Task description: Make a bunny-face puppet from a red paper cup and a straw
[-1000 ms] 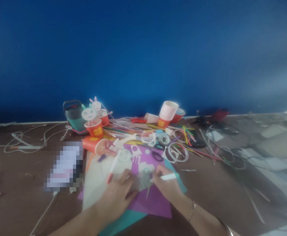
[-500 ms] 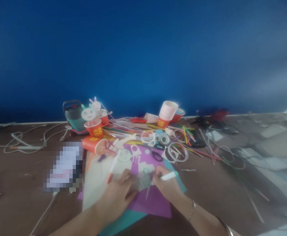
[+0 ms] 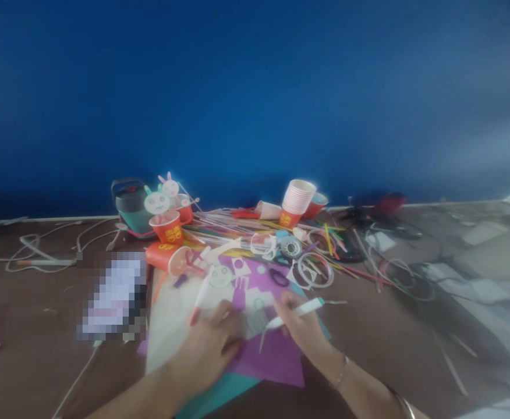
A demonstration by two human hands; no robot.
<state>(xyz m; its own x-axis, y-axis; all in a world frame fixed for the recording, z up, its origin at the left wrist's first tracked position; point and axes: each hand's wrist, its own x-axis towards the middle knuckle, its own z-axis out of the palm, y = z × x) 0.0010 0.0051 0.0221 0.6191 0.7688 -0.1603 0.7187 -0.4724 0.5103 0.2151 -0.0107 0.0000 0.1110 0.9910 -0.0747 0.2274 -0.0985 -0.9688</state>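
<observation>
The right hand point(image 3: 303, 327) grasps a white marker point(image 3: 309, 307) over the purple paper point(image 3: 276, 362), its front end newly exposed beside the green drawing point(image 3: 255, 318), suggesting paused strokes. The left hand point(image 3: 215, 337) rests loosely curled, left of the purple paper.

Cup stack point(image 3: 297, 201) behind the paper sheets point(image 3: 276, 364)

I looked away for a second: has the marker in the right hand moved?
Yes. Against the cup stack, the marker in the right hand has its green end further right and slightly higher in the picture.
</observation>
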